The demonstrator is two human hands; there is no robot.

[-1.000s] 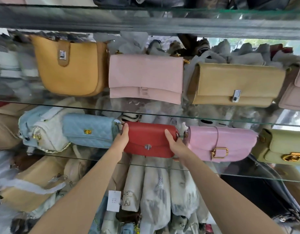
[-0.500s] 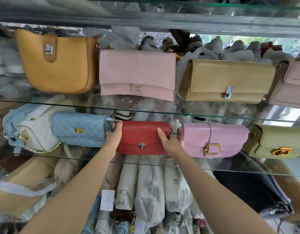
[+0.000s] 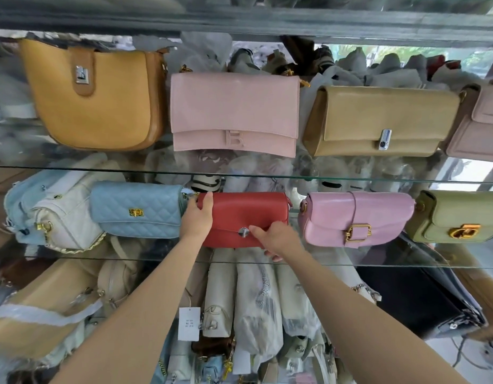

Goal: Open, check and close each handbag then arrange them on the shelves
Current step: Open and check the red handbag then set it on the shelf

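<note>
Head view: the red bag (image 3: 244,218) stands on the middle glass shelf (image 3: 336,263), flap down, between the blue quilted bag (image 3: 137,209) and the pink bag (image 3: 356,217). The left hand (image 3: 197,217) grasps the red bag's left end, thumb over its top edge, just beside the blue quilted bag. The right hand (image 3: 278,236) holds the lower right of the front, thumb pointing toward the round silver clasp (image 3: 244,232) and fingers curled under the base at the shelf's front edge. In my judgement the bag is either about to be opened for its check or being squared into line; the clasp looks fastened. Risks: the bag sits close to the shelf edge with fingers beneath it, so a pull on the clasp could tip it forward off the glass; the left hand's closeness to the blue quilted bag could nudge that one out of line; pressure on the glass itself is best avoided. Count, middle shelf: five bags in the front row, namely a white one (image 3: 65,214), blue quilted, red, pink and a green one (image 3: 461,217). Upper shelf: four bags, namely mustard (image 3: 101,101), pale pink (image 3: 234,112), tan (image 3: 378,120), and one cut by the right edge. Wrapped stock behind and below cannot be counted.
</note>
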